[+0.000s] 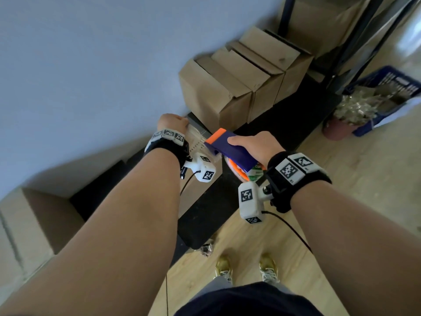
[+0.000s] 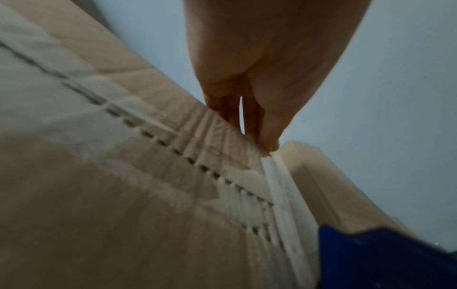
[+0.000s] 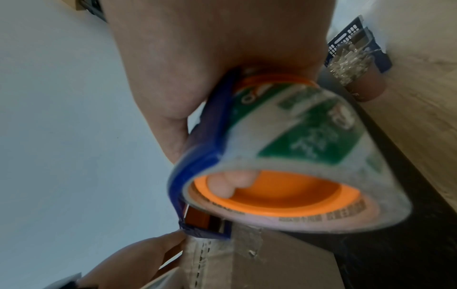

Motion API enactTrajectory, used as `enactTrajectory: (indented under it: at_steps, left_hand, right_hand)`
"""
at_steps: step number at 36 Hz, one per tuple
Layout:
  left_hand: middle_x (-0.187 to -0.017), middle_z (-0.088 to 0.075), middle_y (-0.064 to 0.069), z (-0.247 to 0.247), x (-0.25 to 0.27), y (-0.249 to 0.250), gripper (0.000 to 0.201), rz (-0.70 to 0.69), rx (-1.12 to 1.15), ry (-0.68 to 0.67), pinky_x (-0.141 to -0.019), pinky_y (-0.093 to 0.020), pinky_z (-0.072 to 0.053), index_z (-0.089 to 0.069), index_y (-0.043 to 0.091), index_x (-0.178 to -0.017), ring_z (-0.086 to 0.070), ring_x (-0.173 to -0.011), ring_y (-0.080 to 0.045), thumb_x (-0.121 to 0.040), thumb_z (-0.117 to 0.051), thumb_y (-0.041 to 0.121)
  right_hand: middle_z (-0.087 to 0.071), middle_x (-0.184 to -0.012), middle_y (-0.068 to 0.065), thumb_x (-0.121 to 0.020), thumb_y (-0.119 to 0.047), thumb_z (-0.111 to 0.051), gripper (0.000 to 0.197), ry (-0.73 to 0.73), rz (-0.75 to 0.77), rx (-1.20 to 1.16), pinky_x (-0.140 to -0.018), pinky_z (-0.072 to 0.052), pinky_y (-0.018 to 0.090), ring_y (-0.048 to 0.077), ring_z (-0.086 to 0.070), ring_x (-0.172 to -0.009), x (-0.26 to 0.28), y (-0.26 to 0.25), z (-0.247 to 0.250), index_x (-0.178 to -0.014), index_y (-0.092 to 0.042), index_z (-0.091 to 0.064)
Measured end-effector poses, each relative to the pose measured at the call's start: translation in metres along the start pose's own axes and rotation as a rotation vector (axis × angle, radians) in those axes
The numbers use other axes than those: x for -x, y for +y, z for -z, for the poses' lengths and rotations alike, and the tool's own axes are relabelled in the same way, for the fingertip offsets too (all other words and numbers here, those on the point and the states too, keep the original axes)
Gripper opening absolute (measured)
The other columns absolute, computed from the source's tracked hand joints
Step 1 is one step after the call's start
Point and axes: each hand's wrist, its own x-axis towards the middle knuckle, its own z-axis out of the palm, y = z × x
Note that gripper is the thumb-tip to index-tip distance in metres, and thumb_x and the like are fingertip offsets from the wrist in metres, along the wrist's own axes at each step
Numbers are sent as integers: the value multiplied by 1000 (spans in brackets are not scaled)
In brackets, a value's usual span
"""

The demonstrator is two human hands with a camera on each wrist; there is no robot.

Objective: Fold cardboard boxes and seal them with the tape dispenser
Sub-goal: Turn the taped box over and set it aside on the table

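Note:
A cardboard box (image 1: 200, 188) stands on a black platform below my wrists. Clear tape runs along its top seam (image 2: 153, 135). At the box's far edge my left hand (image 1: 173, 123) pinches the taped rim between thumb and fingertips (image 2: 268, 144). My right hand (image 1: 255, 144) grips the blue and orange tape dispenser (image 1: 227, 148), with fingers (image 3: 230, 183) curled into the roll's orange core. The dispenser's blade end (image 3: 205, 228) sits over the box's far edge, next to my left fingers (image 3: 148, 252). Its tape roll (image 3: 309, 152) is clear with green print.
Several folded cardboard boxes (image 1: 239, 83) are stacked along the blue-grey wall beyond. Another box (image 1: 29, 224) stands at the left. A blue crate (image 1: 387, 92), a potted plant (image 1: 341, 126) and a dark shelf frame (image 1: 355, 42) are at the right. Wooden floor and my feet lie below.

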Motion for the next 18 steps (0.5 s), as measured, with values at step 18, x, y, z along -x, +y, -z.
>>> enactTrajectory:
  at_steps: [18]
  left_hand:
    - [-120,-57,-24,-14,-3,-9,37,31,-260,-74,-94,-44,-45,-47,2,-128,-57,-107,-37,-102,-35,25]
  right_hand:
    - [-70,-86,9,-79,-45,-74,40,3,22,42,-77,-53,32,22,-68,-82,-3,4,1,-86,-7,-66]
